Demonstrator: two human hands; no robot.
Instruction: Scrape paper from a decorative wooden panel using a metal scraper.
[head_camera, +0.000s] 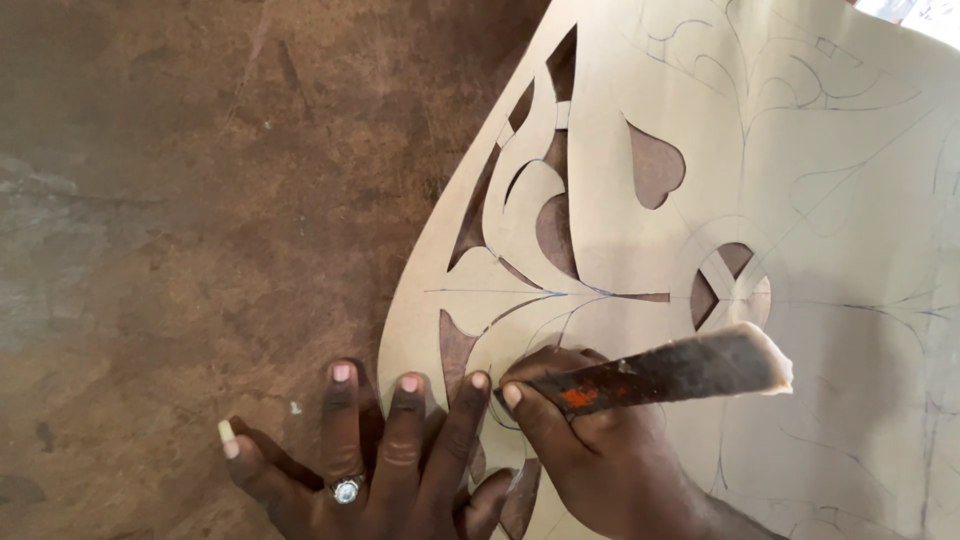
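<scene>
A large tan sheet (800, 200) lies on a brown work surface (200, 200). It carries drawn pen lines and several cut-out openings showing the brown below. My left hand (380, 460), with a ring on one finger, lies flat with fingers spread across the sheet's lower left edge. My right hand (590, 440) grips a dark, flat cutting tool (680, 370) with an orange-red patch and a pale, worn far end. The tool's tip is hidden by my fingers and points at the sheet beside my left fingertips.
The sheet's curved left edge (420, 280) runs diagonally from the top centre down to my left hand. Bare mottled brown surface fills the left half of the view. A bright patch (920, 15) shows at the top right corner.
</scene>
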